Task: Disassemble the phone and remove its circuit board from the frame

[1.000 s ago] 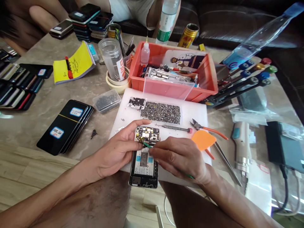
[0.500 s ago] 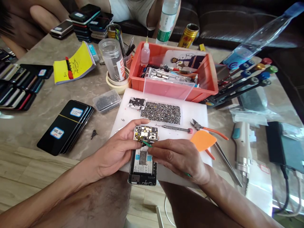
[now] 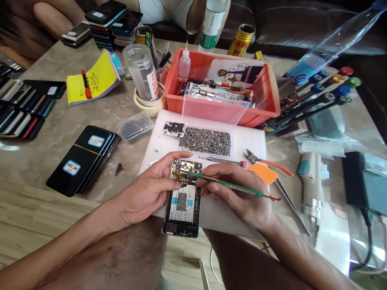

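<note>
An opened smartphone point(image 3: 182, 205) lies tilted over the near edge of the white mat, its circuit board and battery bare. My left hand point(image 3: 145, 189) is closed round its upper left side, thumb at the board's lower edge. My right hand point(image 3: 242, 197) grips a thin green pry tool point(image 3: 229, 186) with a dark hooked end pointing right. The tool's other end reaches over the board's right half; whether it touches is hard to tell. Beyond the phone lie a screwdriver point(image 3: 223, 161), a tray of tiny screws point(image 3: 205, 141) and a black-and-white phone cover plate point(image 3: 174, 129).
A red bin point(image 3: 223, 108) of parts stands behind the white mat point(image 3: 154, 145). Cutting pliers point(image 3: 269, 161), an orange pick point(image 3: 263, 173) and tweezers point(image 3: 292, 207) lie right. Banded phones point(image 3: 84, 161) sit left. Another person's legs point(image 3: 60, 16) show behind the table.
My right hand has turned over and opened its grip outward, so the green pry tool now lies across the fingers, pointing right. My left hand and the phone stay nearly still.
</note>
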`<state>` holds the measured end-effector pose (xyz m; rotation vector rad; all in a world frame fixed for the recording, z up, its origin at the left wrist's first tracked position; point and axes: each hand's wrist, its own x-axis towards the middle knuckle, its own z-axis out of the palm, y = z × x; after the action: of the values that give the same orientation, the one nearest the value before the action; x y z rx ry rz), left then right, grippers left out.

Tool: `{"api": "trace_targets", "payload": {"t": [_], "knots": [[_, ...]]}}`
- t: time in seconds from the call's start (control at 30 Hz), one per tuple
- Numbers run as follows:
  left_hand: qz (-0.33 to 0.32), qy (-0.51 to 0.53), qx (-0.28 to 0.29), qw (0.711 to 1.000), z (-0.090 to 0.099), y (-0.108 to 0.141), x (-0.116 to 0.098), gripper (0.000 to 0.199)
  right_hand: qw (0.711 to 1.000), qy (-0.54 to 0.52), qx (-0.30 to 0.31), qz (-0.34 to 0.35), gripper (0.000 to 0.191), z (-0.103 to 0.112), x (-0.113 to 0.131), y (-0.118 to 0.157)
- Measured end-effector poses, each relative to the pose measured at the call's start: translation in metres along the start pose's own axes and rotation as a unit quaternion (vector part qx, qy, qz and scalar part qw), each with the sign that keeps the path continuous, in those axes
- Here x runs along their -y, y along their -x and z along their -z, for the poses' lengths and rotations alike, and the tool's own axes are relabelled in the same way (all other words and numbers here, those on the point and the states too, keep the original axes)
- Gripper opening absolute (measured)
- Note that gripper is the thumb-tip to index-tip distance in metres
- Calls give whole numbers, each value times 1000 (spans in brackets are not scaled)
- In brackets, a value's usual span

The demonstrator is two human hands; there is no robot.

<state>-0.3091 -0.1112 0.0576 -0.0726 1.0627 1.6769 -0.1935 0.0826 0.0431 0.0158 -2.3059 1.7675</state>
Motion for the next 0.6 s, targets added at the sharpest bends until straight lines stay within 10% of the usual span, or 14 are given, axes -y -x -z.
{"api": "trace_targets", "payload": {"t": [0.6], "knots": [[29, -8, 60, 998, 1, 3, 0, 61, 992, -69, 39, -95, 17, 6, -5, 0]]}}
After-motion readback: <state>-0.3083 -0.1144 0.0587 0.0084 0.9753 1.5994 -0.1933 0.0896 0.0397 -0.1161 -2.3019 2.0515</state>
